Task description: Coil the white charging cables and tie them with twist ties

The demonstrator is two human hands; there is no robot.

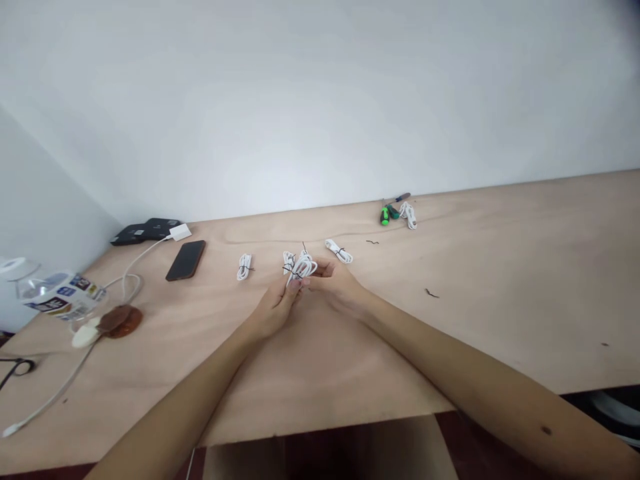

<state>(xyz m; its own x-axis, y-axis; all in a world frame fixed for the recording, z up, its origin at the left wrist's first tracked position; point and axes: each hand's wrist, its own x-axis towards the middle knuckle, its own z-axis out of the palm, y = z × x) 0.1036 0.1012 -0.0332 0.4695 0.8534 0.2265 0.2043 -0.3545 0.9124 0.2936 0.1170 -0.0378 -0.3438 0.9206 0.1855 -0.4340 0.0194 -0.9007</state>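
Together, the left hand [277, 308] and right hand [336, 283] grip a looped white cable [303, 266] bound with thin black wire [291, 270]

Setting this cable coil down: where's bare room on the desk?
Widest bare wood on the plywood desk lies right of your right hand, below the screwdrivers. A smaller patch sits between the phone and your left hand. Crowded at far left, around the plastic container and white cable.

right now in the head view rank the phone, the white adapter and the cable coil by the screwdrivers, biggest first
1. The black smartphone looks largest.
2. The coiled white cable and the white adapter look about alike, and their different distances from the camera make it unsure, so I won't rank them.
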